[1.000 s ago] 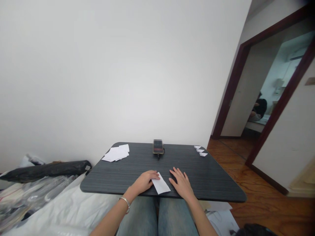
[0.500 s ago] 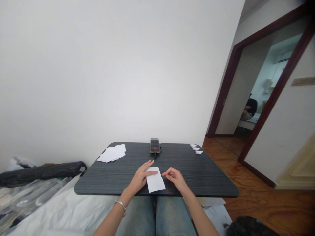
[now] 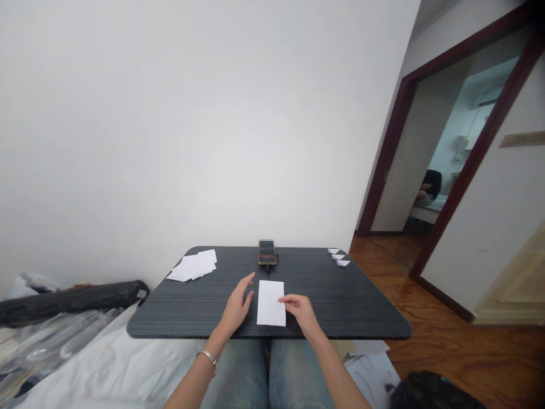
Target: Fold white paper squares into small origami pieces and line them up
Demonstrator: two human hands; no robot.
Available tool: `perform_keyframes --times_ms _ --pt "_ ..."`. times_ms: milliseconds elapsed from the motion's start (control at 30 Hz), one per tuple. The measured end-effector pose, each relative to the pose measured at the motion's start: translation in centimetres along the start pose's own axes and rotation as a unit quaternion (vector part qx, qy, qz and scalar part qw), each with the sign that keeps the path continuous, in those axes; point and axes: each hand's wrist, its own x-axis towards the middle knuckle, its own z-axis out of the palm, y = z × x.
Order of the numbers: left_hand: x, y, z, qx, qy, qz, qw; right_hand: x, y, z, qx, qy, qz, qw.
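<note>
A white rectangular sheet of paper (image 3: 269, 309) lies upright-on before me near the table's front edge. My right hand (image 3: 298, 309) pinches the sheet's right edge between thumb and fingers. Just left of the paper, my left hand (image 3: 239, 304) is open and apart from it, thumb and fingers spread, with a silver bracelet on the wrist. A loose pile of white paper sheets (image 3: 192, 267) rests at the table's far left. Three small folded white papers (image 3: 338, 257) sit in a row at the far right corner.
The dark wood-grain table (image 3: 340, 307) has rounded corners and backs onto a white wall. A phone-like device (image 3: 267, 252) with a cable stands at the back middle. Left of the table lies a long black roll (image 3: 72, 301). A person sits beyond the doorway at right.
My left hand has come off the paper and moved left. My right hand has taken hold of the paper's right edge. The sheet has turned straighter and shifted slightly away from me.
</note>
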Motion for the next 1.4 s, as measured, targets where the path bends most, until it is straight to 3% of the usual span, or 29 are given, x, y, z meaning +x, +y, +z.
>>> perform_keyframes --times_ms 67,200,367,633,800,1100,1400 --pt "-0.1 -0.4 0.1 -0.075 -0.021 -0.036 0.996 -0.1 0.0 -0.1 0.010 0.015 -0.003 1.000" --pt "-0.3 0.0 0.7 -0.178 -0.089 -0.034 0.979 -0.2 -0.1 0.0 0.015 0.008 -0.004 1.000" --pt "-0.6 1.3 1.8 -0.251 -0.112 -0.049 0.960 -0.2 0.2 -0.1 0.004 0.001 -0.001 1.000" --pt "-1.0 1.4 1.7 -0.255 -0.071 -0.086 0.961 0.1 0.8 -0.3 -0.015 -0.029 -0.029 0.999" --pt "-1.0 1.5 1.6 -0.227 -0.077 -0.078 0.968 0.0 0.5 -0.1 -0.043 -0.063 -0.032 0.997" --pt "-1.2 1.5 1.8 -0.223 -0.064 -0.072 0.970 -0.3 -0.2 0.0 -0.126 -0.050 -0.065 0.989" --pt "-1.0 1.3 2.1 -0.289 -0.036 -0.109 0.950 -0.1 0.7 -0.2 -0.078 -0.052 -0.050 0.994"
